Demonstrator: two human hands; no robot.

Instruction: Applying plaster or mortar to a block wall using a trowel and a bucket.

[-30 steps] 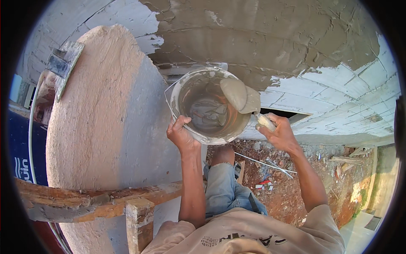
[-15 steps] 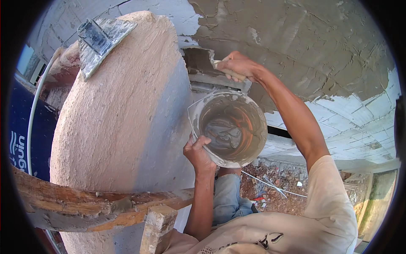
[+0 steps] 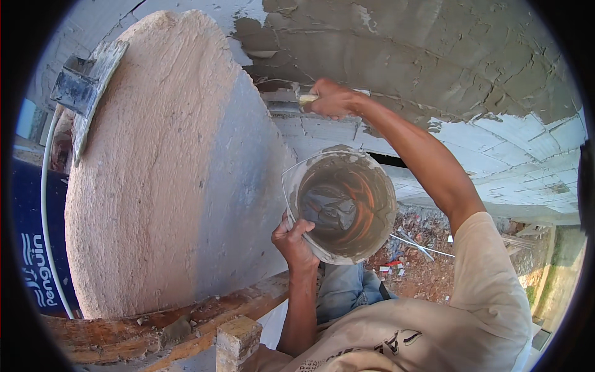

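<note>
My left hand grips the near left rim of a bucket, tilted so its inside shows. Grey wet mortar lies at its bottom. My right hand is closed around the pale handle of a trowel, up at the wall beyond the bucket. The trowel's blade is hard to make out against the grey surface. Brown-grey wet plaster covers the upper wall, and bare white blocks show below it. A mortar-caked plastering float rests on the far left of a large rounded, rough pinkish structure.
A rough wooden beam and an upright timber end stand close at lower left. Behind the rounded structure are a dark blue tank and a pale hose. Rubble-strewn ground lies far below on the right.
My right hand has shifted a little left with the trowel, to the lower edge of the plaster. The bucket in my left hand sits slightly lower. The whole view has turned somewhat.
</note>
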